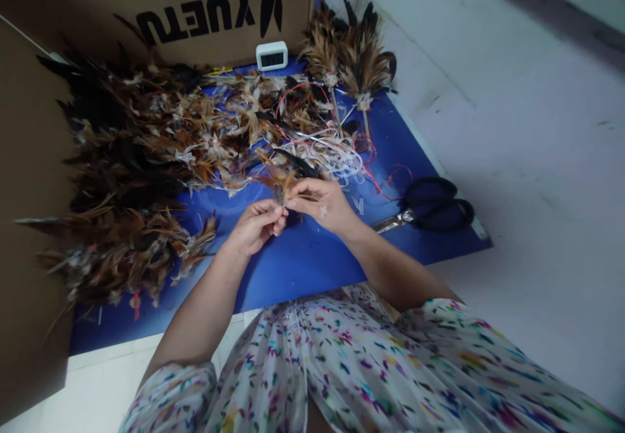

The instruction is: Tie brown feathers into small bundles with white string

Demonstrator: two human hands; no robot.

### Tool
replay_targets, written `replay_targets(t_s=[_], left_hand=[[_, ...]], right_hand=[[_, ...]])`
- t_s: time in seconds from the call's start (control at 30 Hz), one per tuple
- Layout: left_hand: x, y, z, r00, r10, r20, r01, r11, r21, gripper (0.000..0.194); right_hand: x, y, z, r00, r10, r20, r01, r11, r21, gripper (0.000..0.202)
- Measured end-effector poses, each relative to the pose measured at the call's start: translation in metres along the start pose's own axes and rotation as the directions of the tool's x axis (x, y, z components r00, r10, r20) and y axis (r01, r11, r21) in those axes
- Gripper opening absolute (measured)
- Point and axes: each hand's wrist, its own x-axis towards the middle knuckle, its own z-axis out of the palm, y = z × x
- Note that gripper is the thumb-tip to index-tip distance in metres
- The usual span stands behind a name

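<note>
A small bunch of brown feathers is pinched between both hands over the front of a blue table. My left hand is closed on its lower end with thumb and fingertips. From the other side, my right hand grips the bunch with thumb and forefinger; a dark feather shows just behind it. Beyond the hands lies a tangle of white strips. Loose brown and black feathers spread across the back and left of the table. Any binding at the fingertips is too small to make out.
Black-handled scissors lie at the right edge, with red string near them. Two feather bundles on sticks rest at the back right. A white digital clock stands before a cardboard box. More cardboard borders the left.
</note>
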Motion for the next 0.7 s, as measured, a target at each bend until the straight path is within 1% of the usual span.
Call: replay_targets(t_s=[0.37, 0.7], left_hand=[[-0.0003, 0.0005, 0.0009, 1.000, -0.005, 0.011, 0.005, 1.000, -0.016, 0.037], [-0.0013, 0.0003, -0.0012, 1.000, -0.007, 0.021, 0.007, 1.000, -0.004, 0.037]], right_hand=[[0.0014, 0.0004, -0.0007, 0.998, 0.055, 0.037, -0.057, 0.996, 0.074, 0.026], [0.0024, 0.0013, -0.0016, 0.994, 0.100, 0.040, -0.104, 0.988, 0.113, 0.030]])
